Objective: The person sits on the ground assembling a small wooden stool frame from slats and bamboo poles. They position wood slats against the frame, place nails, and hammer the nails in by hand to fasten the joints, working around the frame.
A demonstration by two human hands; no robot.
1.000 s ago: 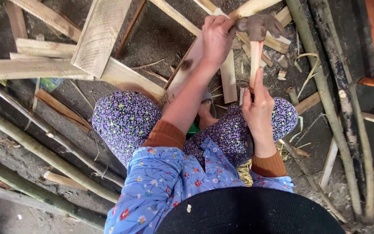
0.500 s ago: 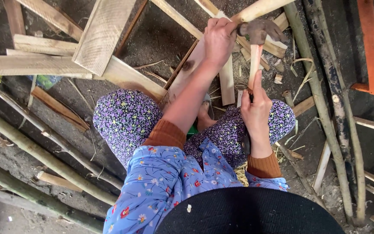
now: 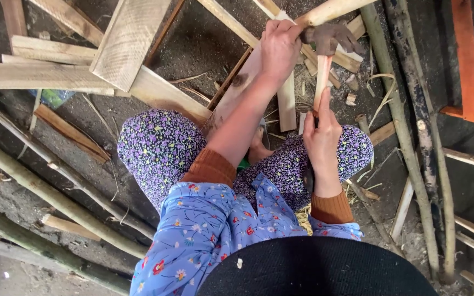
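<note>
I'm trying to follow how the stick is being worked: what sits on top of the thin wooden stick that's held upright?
The dark hammer head rests on the top end of the thin stick. The left hand grips its pale handle; the right hand holds the stick. The stick's lower end is hidden behind that hand.

Single head-worn camera, aimed steeply down over the wearer's own lap and knees to the dirt ground and scattered wooden planks (image 3: 130,38). Close range: left hand (image 3: 281,46) and right hand (image 3: 322,137) sit upper centre. No second view, so nothing overlaps.
</note>
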